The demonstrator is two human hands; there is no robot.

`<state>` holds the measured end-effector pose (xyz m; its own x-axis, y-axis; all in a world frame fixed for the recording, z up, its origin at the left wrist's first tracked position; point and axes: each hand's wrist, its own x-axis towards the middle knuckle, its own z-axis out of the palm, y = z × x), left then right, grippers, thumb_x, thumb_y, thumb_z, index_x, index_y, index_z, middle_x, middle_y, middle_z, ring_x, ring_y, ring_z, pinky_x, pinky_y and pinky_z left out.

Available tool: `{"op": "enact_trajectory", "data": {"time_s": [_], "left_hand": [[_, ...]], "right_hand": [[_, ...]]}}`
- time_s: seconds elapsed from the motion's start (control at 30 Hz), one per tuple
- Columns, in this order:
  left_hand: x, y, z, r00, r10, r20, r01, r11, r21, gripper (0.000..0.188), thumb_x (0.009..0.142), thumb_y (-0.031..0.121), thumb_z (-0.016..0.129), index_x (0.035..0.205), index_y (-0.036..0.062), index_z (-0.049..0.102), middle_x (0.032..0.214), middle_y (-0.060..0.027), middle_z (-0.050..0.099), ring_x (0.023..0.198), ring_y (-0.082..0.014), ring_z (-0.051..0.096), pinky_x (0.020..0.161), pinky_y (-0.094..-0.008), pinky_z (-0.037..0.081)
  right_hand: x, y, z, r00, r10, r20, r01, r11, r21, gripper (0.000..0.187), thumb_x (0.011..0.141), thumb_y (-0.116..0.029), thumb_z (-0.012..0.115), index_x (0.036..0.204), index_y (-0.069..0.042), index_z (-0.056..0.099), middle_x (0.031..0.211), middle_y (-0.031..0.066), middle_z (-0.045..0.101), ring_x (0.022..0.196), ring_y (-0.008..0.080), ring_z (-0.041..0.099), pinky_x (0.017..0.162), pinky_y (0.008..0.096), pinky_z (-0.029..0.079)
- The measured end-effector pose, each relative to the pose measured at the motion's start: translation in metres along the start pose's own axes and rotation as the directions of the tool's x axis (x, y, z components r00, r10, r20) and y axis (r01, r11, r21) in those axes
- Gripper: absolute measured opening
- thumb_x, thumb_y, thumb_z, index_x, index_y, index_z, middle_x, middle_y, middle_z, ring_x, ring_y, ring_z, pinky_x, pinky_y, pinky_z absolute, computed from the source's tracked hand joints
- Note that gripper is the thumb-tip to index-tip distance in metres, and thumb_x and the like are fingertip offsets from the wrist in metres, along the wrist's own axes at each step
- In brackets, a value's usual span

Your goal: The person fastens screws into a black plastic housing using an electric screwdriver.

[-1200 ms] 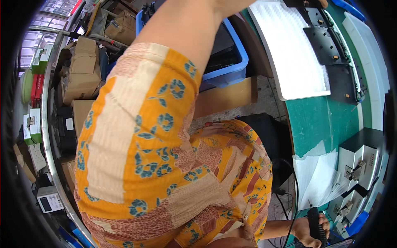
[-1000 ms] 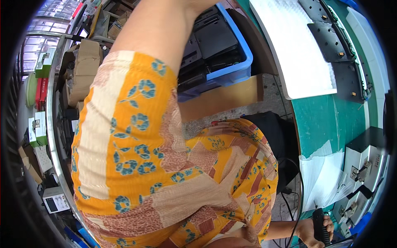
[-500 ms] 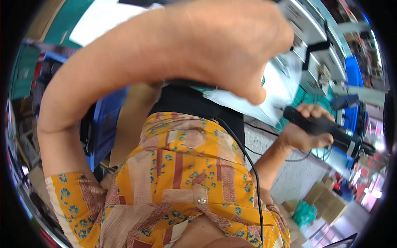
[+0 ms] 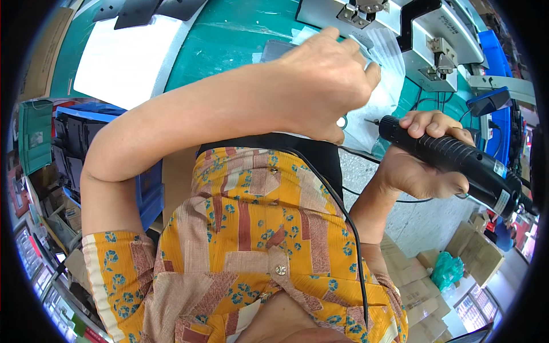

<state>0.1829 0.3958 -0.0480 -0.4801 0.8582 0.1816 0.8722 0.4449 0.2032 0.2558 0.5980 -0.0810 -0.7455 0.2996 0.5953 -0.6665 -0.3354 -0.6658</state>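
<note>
My right hand (image 4: 426, 163) is wrapped round a black electric screwdriver (image 4: 457, 158), whose thin metal bit points left toward my other hand. My left hand (image 4: 326, 80) is bent over the bench with its back toward me and its fingers curled. By its thumb shows a small pale ring-like spot (image 4: 342, 122); what those fingers hold, if anything, is hidden. Beyond the left wrist lies a dark grey flat piece (image 4: 277, 50), partly covered by the hand. A thin translucent plastic sheet (image 4: 386, 86) spreads over the bench between both hands.
Metal fixtures with clamps (image 4: 440, 63) stand at the back right of the green bench (image 4: 211, 48). Black flat parts (image 4: 137, 11) lie on a white foam sheet (image 4: 123, 60) at far left. A blue crate (image 4: 150, 194) stands left of me; cartons (image 4: 469, 251) are on the floor at right.
My left hand has come down from close to the camera toward the bench and its blur is gone. More of the bench shows. My right hand still grips the screwdriver.
</note>
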Motion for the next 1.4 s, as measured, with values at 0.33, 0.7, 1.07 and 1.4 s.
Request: {"op": "enact_trajectory", "data": {"time_s": [0.33,0.7,1.07,1.4], "left_hand": [[-0.072,-0.018,-0.011,0.947,-0.219,-0.237,0.147,0.946,-0.287,0.08,0.063,0.018,0.084,0.138,0.0059,0.059,0.136,-0.0154,0.062,0.133,-0.0372,0.054,0.111,-0.0479,0.041],[-0.078,-0.012,0.009,0.917,-0.208,-0.341,0.09,0.939,-0.332,0.065,0.065,0.014,0.083,0.127,0.0077,0.066,0.12,-0.0113,0.066,0.118,-0.0343,0.06,0.109,-0.0508,0.042],[-0.062,0.018,0.034,0.839,-0.247,-0.486,0.029,0.91,-0.413,0.023,0.064,0.003,0.082,0.085,0.0051,0.074,0.076,-0.0048,0.056,0.075,-0.0238,0.059,0.101,-0.0516,0.047],[-0.048,0.031,0.036,0.858,-0.217,-0.466,0.027,0.924,-0.381,0.024,0.066,-0.001,0.079,0.089,0.0052,0.077,0.073,-0.0022,0.054,0.069,-0.0214,0.055,0.098,-0.0479,0.047]], "right_hand": [[0.001,-0.008,0.007,1.0,-0.013,0.02,0.014,0.997,-0.073,0.089,0.081,-0.084,0.06,0.127,-0.008,0.053,0.095,0.0144,0.059,0.072,0.0265,0.06,0.063,0.0407,0.055],[0.005,-0.011,0.006,0.993,0.051,0.106,-0.04,0.994,-0.101,0.084,0.085,-0.084,0.054,0.124,-0.01,0.064,0.096,0.0096,0.06,0.077,0.0239,0.058,0.068,0.0394,0.05],[0.005,-0.013,0.006,0.992,0.072,0.099,-0.062,0.993,-0.1,0.089,0.082,-0.089,0.052,0.124,-0.011,0.064,0.097,0.0095,0.061,0.079,0.0239,0.06,0.069,0.0399,0.05],[0.006,-0.014,0.001,0.984,0.055,0.172,-0.042,0.996,-0.082,0.094,0.079,-0.091,0.053,0.128,-0.011,0.061,0.103,0.0106,0.061,0.081,0.0237,0.06,0.07,0.0405,0.05]]}}
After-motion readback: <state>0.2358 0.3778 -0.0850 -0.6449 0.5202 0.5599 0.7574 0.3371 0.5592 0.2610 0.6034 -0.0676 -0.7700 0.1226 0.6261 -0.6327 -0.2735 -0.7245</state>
